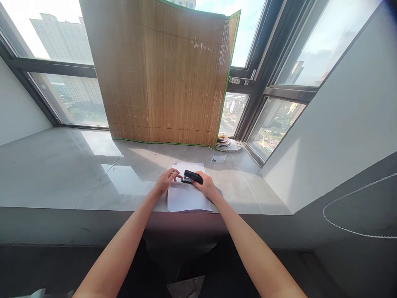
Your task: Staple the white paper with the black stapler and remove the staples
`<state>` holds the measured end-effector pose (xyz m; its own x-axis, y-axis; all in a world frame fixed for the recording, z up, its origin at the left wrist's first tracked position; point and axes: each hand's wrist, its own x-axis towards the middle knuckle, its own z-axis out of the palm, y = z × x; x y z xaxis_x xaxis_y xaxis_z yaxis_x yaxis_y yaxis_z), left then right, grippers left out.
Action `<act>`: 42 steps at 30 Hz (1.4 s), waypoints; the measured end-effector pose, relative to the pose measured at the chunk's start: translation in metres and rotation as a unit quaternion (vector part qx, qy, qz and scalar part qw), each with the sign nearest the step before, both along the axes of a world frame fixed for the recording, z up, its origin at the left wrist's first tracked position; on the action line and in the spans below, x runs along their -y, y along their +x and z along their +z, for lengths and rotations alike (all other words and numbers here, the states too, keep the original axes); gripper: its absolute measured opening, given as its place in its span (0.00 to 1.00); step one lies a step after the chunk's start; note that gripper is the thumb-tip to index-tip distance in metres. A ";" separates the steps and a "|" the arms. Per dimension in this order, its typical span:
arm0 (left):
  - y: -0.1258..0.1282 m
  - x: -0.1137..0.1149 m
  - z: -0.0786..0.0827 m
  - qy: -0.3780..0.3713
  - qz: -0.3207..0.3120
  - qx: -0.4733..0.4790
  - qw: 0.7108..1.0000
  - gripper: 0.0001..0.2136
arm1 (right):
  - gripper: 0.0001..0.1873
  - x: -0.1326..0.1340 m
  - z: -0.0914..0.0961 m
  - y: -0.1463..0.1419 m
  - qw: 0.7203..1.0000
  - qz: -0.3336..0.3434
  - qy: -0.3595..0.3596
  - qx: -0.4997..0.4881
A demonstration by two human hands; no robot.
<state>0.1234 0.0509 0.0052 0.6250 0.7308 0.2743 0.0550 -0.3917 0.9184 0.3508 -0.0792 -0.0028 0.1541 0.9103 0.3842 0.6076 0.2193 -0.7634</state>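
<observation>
Beyond the white paper (188, 198), a bamboo mat (173, 82). Over the paper's upper half, a black stapler (191, 175): looks stiff, fairly weighty; best taken by its right end, gripped and partly hidden there by the right hand (206, 185). At the paper's left edge, the left hand (166, 179); whether pinching something small, hard to tell.

The white rectangular paper (189, 200) lies at the near edge of the glossy grey tiled ledge (130, 182). Over its far half is the black oblong stapler (193, 176), in the right hand (206, 186); the left hand (165, 181) is at its left edge. Behind the paper stands the tall brown slatted mat (170, 87); behind and right, the small pale rectangular piece (218, 159), then the stacked round dishes (223, 143).
</observation>
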 end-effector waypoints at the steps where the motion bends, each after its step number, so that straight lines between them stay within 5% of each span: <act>1: 0.000 -0.001 0.000 0.005 0.022 0.009 1.000 0.17 | 0.17 0.000 0.000 0.000 1.000 0.001 0.000 0.000; 5: -0.005 -0.001 0.001 -0.009 0.095 0.010 0.995 0.14 | 0.18 0.001 0.000 0.000 1.000 0.006 -0.006 -0.001; 22: -0.006 -0.001 0.003 0.003 0.090 -0.026 0.996 0.14 | 0.16 0.002 -0.001 0.001 1.000 0.005 0.000 -0.012; 30: -0.002 -0.008 -0.007 0.089 0.168 -0.042 0.981 0.11 | 0.16 0.005 0.006 -0.002 1.000 -0.007 -0.008 -0.027; 39: 0.045 -0.034 -0.012 0.278 0.107 -0.180 0.938 0.14 | 0.16 0.008 0.002 0.001 0.999 -0.001 -0.002 -0.043; 42: 0.053 -0.035 -0.018 0.300 0.088 -0.228 0.922 0.13 | 0.16 0.010 0.001 0.006 0.994 -0.061 0.027 -0.088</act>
